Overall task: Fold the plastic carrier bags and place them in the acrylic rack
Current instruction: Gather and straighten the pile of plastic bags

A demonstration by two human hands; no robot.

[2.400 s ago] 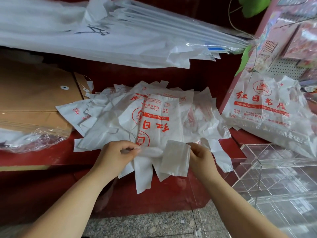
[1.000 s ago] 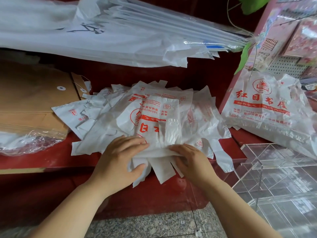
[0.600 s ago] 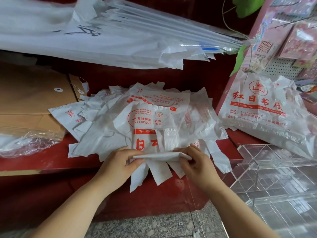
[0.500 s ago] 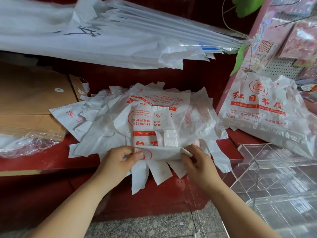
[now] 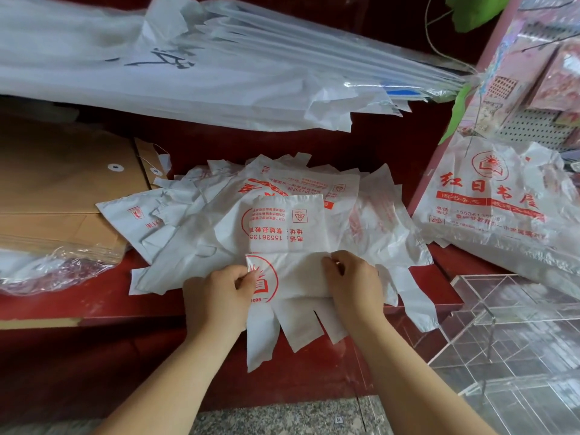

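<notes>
We're looking down at the red counter (image 5: pixel 78 304), and both hands are on one white carrier bag (image 5: pixel 288 229) with red print. It lies on top of the loose pile of bags (image 5: pixel 188 237) at the near edge of the counter, narrowed into a long strip, with its near part folded up over itself. The left hand (image 5: pixel 216 296) has thumb and fingers pinched together on the left edge of that fold, right by the red round logo. The right hand (image 5: pixel 354 284) has its fingers curled down onto the right edge of the fold, thumb tucked in, so both hands are clamped on the same flap. Below them we see handle strips hanging over the near edge of the counter.

The acrylic rack (image 5: pixel 502 312) stands low on the near right, just beside the counter and apart from the bag in the hands. On the left lie brown envelopes (image 5: pixel 56 189), with crumpled clear wrap (image 5: pixel 47 273) on their near side. Far above the pile stretches a big bundle of white sheets (image 5: pixel 188 76). On the right leans a packed bundle (image 5: pixel 489 211) of the same printed bags.
</notes>
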